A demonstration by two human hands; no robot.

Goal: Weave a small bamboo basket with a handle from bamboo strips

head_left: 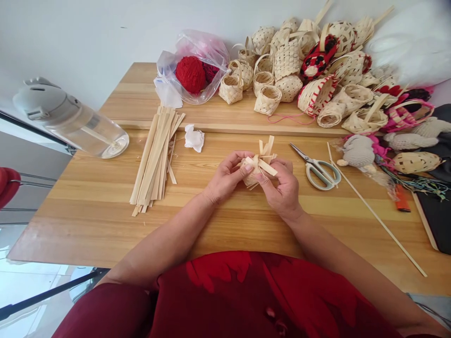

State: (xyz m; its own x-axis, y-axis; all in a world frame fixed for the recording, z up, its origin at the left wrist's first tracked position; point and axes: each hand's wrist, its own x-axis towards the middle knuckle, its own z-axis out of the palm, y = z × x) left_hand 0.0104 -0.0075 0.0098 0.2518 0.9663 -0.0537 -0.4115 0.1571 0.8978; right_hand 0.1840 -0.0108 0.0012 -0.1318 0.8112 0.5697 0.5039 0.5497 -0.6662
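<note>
A small woven piece of pale strips (251, 177) is held between both hands above the middle of the table, with several strip ends sticking up and out. My left hand (230, 176) grips its left side, the thumb pressed on top. On the right side, my right hand (282, 188) has its fingers closed round the piece, the thumb at its near edge. The fingers partly hide the woven body. Scissors (322, 173) with pale handles lie to the right of my right hand, blades partly apart. A bundle of flat pale strips (155, 159) lies left of my left hand.
Many small woven baskets (268, 99) line the back, beside a plastic bag with red yarn (190, 75). A water bottle (88, 129) is at the left. White crumpled tissue (194, 138) lies behind my hands. A thin stick (380, 213) and crocheted grey pieces (358, 151) are on the right.
</note>
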